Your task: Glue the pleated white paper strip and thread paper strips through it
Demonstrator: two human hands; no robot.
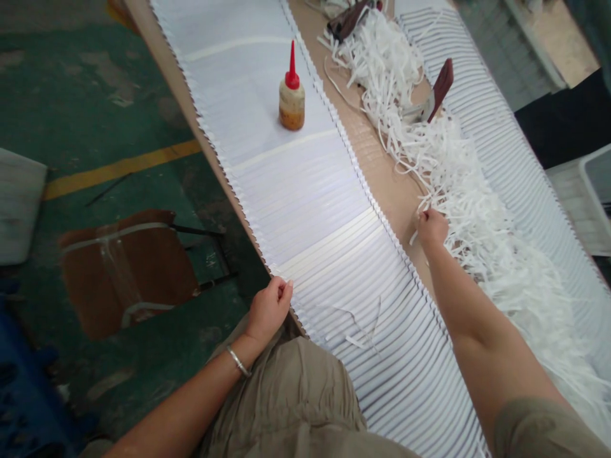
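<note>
A long white ribbed sheet with scalloped edges runs diagonally across the brown table. At its near left edge, my left hand is closed in a pinch on the sheet's edge; the fingertips hide the exact spot. Across the sheet, my right hand is closed beside a heap of thin white strips. A short end of white strip sticks out below its fingers. On the sheet stands a small squeeze bottle with a red pointed cap and amber liquid inside. Loose strip scraps lie on the nearer part of the sheet.
A tool with a dark red handle rests among the strips, with a dark object farther back. Another ribbed sheet lies beyond the heap. A brown padded chair stands left of the table on the green floor.
</note>
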